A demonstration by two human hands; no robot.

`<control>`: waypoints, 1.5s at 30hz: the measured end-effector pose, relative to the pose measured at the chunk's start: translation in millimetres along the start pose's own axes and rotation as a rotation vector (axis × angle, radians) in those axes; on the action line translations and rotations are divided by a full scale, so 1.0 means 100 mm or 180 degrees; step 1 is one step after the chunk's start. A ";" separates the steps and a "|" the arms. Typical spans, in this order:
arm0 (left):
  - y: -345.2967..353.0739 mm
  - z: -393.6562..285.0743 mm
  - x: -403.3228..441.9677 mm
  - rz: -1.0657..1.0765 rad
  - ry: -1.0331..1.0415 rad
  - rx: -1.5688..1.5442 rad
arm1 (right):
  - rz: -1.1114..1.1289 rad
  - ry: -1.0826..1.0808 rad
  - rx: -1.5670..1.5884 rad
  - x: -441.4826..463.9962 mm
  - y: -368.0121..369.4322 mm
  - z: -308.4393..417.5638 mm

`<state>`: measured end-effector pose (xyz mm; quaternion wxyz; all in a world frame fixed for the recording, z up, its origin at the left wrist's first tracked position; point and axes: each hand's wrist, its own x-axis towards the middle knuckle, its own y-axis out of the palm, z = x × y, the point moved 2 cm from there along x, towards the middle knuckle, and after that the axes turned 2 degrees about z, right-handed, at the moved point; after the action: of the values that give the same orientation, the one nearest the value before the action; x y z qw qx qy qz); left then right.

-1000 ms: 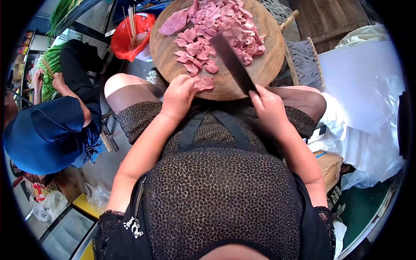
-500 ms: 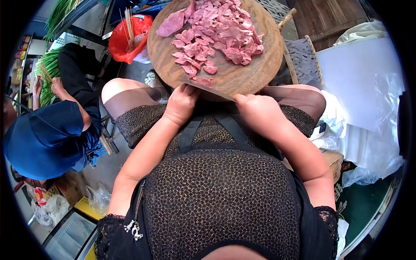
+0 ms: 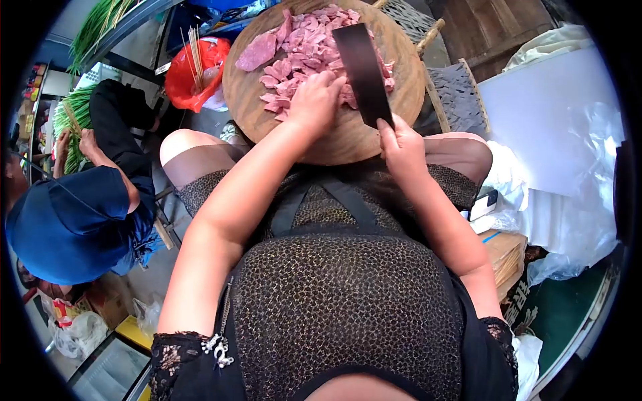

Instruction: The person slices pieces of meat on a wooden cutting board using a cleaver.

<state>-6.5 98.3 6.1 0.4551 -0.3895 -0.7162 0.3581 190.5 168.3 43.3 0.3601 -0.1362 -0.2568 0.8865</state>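
A round wooden board (image 3: pixel 401 73) bears a heap of sliced pink meat (image 3: pixel 311 41), with a larger piece (image 3: pixel 257 52) at its left. My right hand (image 3: pixel 403 146) grips the handle of a dark, broad-bladed cleaver (image 3: pixel 363 70), whose blade is raised over the right side of the heap. At the near edge of the heap, my left hand (image 3: pixel 315 101) reaches onto the slices with bent fingers; whether it pinches a slice is hidden beneath them.
A red bag (image 3: pixel 179 83) with thin sticks stands left of the board. A co-worker in blue (image 3: pixel 73 220) sits at the left, hands by green stalks (image 3: pixel 75 123). To the right are a woven chair (image 3: pixel 458 100) and a white sheet (image 3: pixel 545 127).
My left hand has moved from the board's near edge up to the meat heap. The cleaver, low by my left fingers half a second ago, has lifted away with its blade pointing up the board.
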 end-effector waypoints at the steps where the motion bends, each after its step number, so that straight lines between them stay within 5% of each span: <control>1: 0.05 -0.02 0.06 0.0160 -0.0066 -0.0005 | -0.0053 0.0175 0.0296 -0.01 -0.04 -0.06; 10: -0.09 0.02 -0.16 0.0504 -0.0386 -0.0631 | -0.0002 0.0619 0.1152 -0.22 -0.33 -0.07; 13: -0.22 0.07 -0.50 0.1100 -0.1687 -0.2598 | 0.0310 0.0532 0.0723 -0.23 -0.41 -0.06; 18: -0.34 0.19 -0.99 0.1349 -0.2078 -0.1920 | 0.0838 0.0205 -0.0074 -0.32 -0.37 0.13; 20: -0.44 0.18 -1.06 0.0122 -0.0871 -0.0677 | 0.0828 -0.0144 -0.0152 -0.35 -0.35 0.22; 24: -0.40 0.15 -1.18 0.0081 0.0055 -0.0398 | 0.0848 -0.0907 -0.0994 -0.38 -0.29 0.24; 30: -0.26 0.12 -1.22 0.0265 -0.0662 -0.1006 | 0.1134 -0.1440 -0.1875 -0.34 -0.11 0.36; 32: -0.26 0.11 -1.27 0.0108 0.0310 0.0388 | 0.1220 -0.1444 -0.1923 -0.30 -0.08 0.35; 43: -0.29 0.14 -1.18 0.0146 0.0471 0.0214 | 0.1753 -0.0909 -0.2140 0.07 0.20 0.45; 45: -0.20 0.28 -1.03 0.0180 0.0521 0.0132 | 0.1163 -0.1031 -0.1799 0.05 0.24 0.28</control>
<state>-8.4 -6.2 -24.3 0.5098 -0.4281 -0.6577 0.3525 161.5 147.3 52.9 0.0988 -0.1318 -0.5164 0.8403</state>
